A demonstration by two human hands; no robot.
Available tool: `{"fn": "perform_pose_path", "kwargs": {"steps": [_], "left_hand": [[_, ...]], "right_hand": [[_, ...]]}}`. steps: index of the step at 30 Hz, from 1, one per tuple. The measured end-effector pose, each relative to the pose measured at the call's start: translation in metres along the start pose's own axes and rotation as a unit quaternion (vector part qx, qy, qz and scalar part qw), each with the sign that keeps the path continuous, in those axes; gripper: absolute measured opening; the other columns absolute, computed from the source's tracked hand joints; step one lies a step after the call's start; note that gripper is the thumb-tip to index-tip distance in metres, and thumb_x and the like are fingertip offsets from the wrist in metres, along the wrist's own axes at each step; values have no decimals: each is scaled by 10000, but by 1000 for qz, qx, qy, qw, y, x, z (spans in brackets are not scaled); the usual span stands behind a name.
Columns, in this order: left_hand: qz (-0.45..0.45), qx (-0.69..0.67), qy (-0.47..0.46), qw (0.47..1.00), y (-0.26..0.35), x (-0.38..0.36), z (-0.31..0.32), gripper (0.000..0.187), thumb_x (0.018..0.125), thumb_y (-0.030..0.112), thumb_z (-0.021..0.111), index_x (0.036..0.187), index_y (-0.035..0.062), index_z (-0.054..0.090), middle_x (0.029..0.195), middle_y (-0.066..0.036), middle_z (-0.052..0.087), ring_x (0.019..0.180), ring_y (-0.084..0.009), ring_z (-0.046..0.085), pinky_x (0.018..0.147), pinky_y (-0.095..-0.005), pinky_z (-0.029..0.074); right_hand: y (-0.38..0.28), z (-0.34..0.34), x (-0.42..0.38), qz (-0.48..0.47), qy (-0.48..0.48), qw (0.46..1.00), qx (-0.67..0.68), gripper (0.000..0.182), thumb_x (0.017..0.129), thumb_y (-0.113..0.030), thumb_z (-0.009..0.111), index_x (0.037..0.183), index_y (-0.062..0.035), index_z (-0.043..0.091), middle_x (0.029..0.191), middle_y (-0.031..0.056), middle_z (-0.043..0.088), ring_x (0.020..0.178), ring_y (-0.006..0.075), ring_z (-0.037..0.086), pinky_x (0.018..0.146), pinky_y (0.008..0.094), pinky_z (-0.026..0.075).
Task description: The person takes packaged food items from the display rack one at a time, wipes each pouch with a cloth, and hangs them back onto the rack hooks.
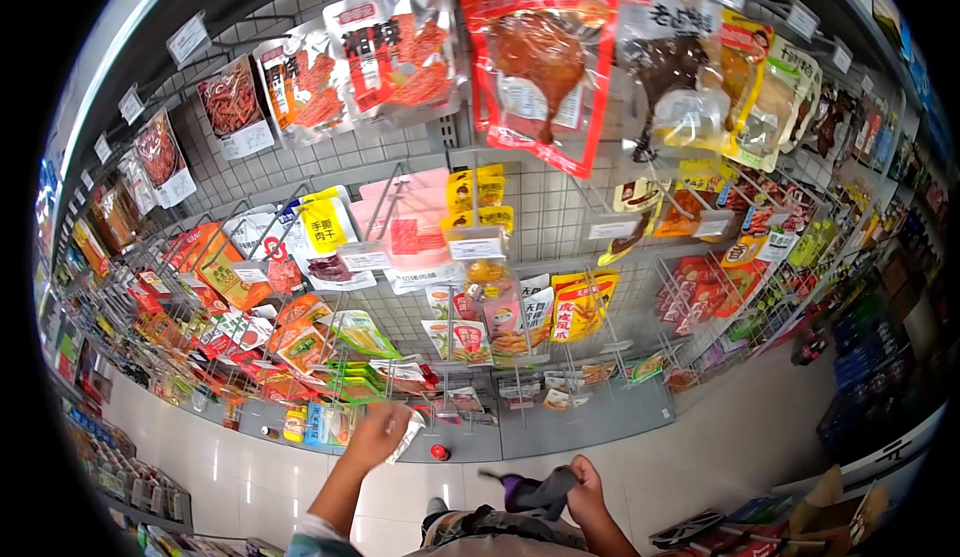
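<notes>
My left hand [376,435] is closed around a small white packet-like piece [406,441], in front of the lowest shelf. Its printing is too small to read. Above that hand hang green packets [355,382] and a packet of light green strips [363,334]. Lower right, my right hand [587,495] grips a dark grey cloth-like item [545,494] with a purple patch and a thin dark end pointing left. Its exact kind cannot be made out. A red round-topped object [440,452] stands on the bottom ledge, between the two hands.
A wire-grid rack [560,202] spans the view, hung with snack packets such as a large red-edged drumstick bag [540,67] and a yellow packet [583,307]. Metal hooks and price tags stick out. Below is a tiled floor [400,492]; cardboard boxes [850,507] stand lower right.
</notes>
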State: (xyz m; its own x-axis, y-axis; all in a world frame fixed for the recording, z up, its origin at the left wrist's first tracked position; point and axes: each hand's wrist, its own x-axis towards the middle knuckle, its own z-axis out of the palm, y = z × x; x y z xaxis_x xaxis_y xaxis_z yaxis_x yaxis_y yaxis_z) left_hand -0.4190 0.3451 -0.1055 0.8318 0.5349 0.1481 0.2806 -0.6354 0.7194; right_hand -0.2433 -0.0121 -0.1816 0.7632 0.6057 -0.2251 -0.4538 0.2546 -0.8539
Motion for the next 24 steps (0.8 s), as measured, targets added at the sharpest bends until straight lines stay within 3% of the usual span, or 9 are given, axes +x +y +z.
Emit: {"fn": "perform_pose_path", "kwargs": {"steps": [3, 4, 6, 8, 12, 19, 20, 23, 24], "left_hand": [[35, -74, 82, 993, 82, 72, 2, 234, 937, 124, 733, 1119, 12, 638, 995, -81, 683, 906, -163, 643, 772, -337, 539], [75, -59, 109, 989, 91, 96, 5, 287, 928, 123, 751, 1157, 14, 618, 1034, -68, 665, 927, -143, 621, 781, -328, 536], [32, -157, 140, 977, 121, 134, 11, 493, 892, 179, 804, 1279, 32, 538, 1185, -105, 611, 1011, -174, 593, 814, -332, 537], [24, -155, 148, 976, 125, 171, 15, 618, 864, 207, 833, 1340, 37, 477, 1234, -121, 582, 1048, -196, 584, 824, -337, 538], [33, -127, 142, 981, 137, 205, 26, 851, 810, 279, 886, 1429, 17, 364, 1295, -181, 537, 1128, -254, 561, 884, -370, 530], [56, -27, 222, 973, 128, 228, 58, 868, 806, 276, 892, 1402, -27, 338, 1175, -184, 581, 1108, -270, 572, 945, -399, 488], [55, -20, 216, 975, 128, 228, 59, 868, 806, 276, 892, 1402, -27, 338, 1175, -184, 581, 1108, -270, 572, 945, -399, 488], [33, -164, 180, 969, 126, 231, 62, 660, 870, 201, 842, 1351, -31, 455, 920, -54, 625, 846, -129, 585, 769, -292, 496], [22, -152, 189, 970, 128, 229, 63, 439, 909, 198, 808, 1229, -8, 588, 838, 8, 618, 722, -63, 531, 685, -244, 450]], "right_hand": [[-8, -36, -11, -2, -2, 997, 81, 276, 890, 64, 538, 818, -134, 360, 703, 28, 482, 640, 147, 509, 605, 302, 460], [1, -57, -14, 2, -9, 998, 56, 141, 916, -53, 500, 862, -119, 388, 734, 96, 561, 654, 236, 586, 630, 379, 528], [15, -96, -22, 11, -17, 994, 108, 103, 934, -147, 486, 881, -113, 404, 759, 126, 593, 669, 279, 612, 645, 411, 541], [13, -107, -33, 45, 29, 982, 179, 296, 973, -395, 404, 923, -106, 446, 782, 185, 642, 688, 369, 654, 662, 470, 555], [17, -125, -50, 55, 67, 987, 135, 562, 1061, -598, 293, 981, -100, 543, 715, 169, 647, 673, 338, 670, 660, 438, 558], [14, -107, -58, 85, 98, 965, 230, 590, 1076, -553, 324, 931, -47, 588, 693, 148, 648, 634, 283, 661, 637, 386, 556], [19, -109, -57, 59, 81, 984, 148, 604, 1079, -537, 340, 884, -34, 611, 685, 146, 649, 630, 269, 658, 630, 374, 551], [14, -97, -57, 46, 81, 993, 77, 638, 1084, -494, 379, 757, -16, 644, 668, 144, 652, 623, 240, 652, 619, 352, 538], [16, -97, -58, 42, 79, 992, 84, 639, 1086, -491, 373, 756, -14, 642, 669, 144, 653, 623, 238, 651, 621, 352, 539]]}}
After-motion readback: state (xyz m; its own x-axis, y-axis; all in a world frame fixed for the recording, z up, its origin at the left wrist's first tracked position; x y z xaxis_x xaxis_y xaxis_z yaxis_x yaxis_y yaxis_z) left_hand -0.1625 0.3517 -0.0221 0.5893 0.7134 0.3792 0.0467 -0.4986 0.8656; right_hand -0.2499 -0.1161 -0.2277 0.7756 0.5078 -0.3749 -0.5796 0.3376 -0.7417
